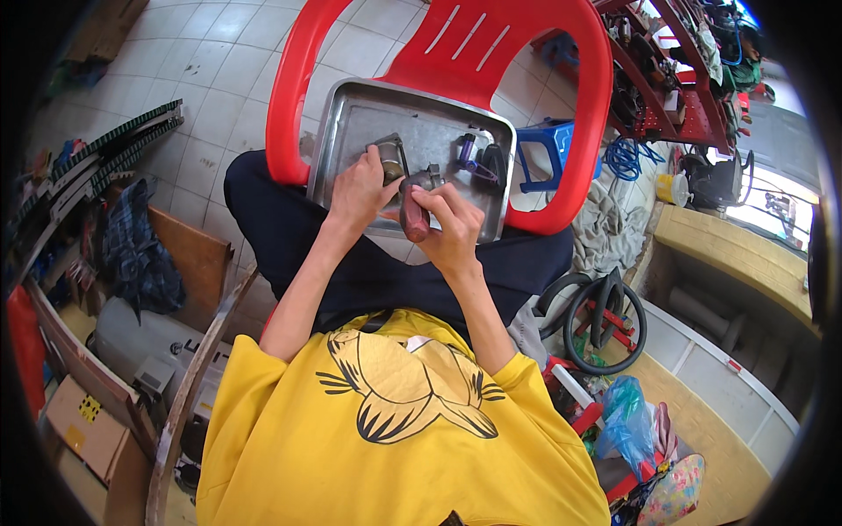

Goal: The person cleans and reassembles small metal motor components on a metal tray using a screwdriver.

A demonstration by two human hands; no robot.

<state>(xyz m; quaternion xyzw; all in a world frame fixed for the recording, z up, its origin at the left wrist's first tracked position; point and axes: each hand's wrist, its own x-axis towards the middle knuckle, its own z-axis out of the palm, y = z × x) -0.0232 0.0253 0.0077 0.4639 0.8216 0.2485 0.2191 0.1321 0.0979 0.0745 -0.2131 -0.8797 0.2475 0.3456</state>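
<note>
Metal part: dull metal part [391, 161] over the left half of the tray, left of the handled piece; contact between the two can't be confirmed.
Left grip: left hand [358, 190], thumb and fingers closed on the metal part from its near-left side.
Handled piece: reddish-brown near end, grey far end; handled piece [414, 216] sits over the tray's near edge, pointing toward the person.
Right grip: right hand [453, 223], clamped on the handled piece, thumb on top.
Tray: shallow steel tray [351, 118], slightly skewed; purple part [467, 151] and black part [494, 163] side by side in its right half.
Chair: red plastic chair [589, 114] under the tray, back on the far side, arms left and right.
Right side: blue stool [553, 149] just beyond the chair arm, coiled blue cable [626, 160] farther right, grey cloth [605, 230] nearer.
Left side: plaid cloth [140, 247], cardboard box [88, 416] nearer.
Floor: pale tiled floor [224, 66].
</note>
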